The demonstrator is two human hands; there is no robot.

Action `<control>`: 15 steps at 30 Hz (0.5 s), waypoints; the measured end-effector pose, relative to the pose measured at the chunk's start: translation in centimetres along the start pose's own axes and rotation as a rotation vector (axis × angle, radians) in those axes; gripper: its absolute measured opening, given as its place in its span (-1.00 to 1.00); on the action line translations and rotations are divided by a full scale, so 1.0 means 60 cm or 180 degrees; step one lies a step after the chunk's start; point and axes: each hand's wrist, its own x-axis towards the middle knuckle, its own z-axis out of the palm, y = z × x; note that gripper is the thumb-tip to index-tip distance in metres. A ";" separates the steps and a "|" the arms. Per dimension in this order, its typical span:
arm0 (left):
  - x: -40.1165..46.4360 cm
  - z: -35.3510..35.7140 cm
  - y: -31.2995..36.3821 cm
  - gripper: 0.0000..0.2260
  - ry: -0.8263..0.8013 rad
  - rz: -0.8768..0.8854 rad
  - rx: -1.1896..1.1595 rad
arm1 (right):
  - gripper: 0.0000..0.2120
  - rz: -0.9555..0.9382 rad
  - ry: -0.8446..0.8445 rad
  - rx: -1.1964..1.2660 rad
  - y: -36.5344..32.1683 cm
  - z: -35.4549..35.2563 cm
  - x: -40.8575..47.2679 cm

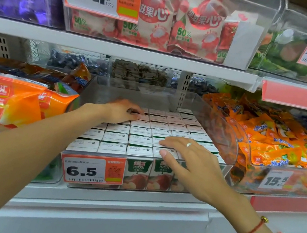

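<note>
Head view: "100%" juice cartons (138,140), "6.5" tag (91,170), right hand (188,160) flat atop, left hand (123,111) of unclear grip.

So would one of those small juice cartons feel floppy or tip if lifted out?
Probably stiff: the juice cartons show flat tops and square edges. Likely heavy for their size, if full. Packed tightly in the clear bin, one should stay upright but resist pulling out.

A shop: shelved snack bins (229,117) fronted by price tags (91,171).

Juice cartons (138,140) in clear bin (225,140)
</note>
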 end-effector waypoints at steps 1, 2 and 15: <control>0.002 0.001 -0.001 -0.70 0.0040 -0.0026 0.0010 | -0.41 -0.0005 -0.0002 -0.0011 -0.001 0.000 -0.001; 0.005 0.002 -0.002 -0.72 0.0092 -0.0053 -0.0002 | -0.41 -0.0007 0.0002 -0.0021 -0.001 0.000 -0.001; 0.078 0.002 -0.023 -0.59 0.0008 -0.0463 0.0030 | -0.48 -0.0013 0.0123 -0.0098 -0.002 0.005 -0.001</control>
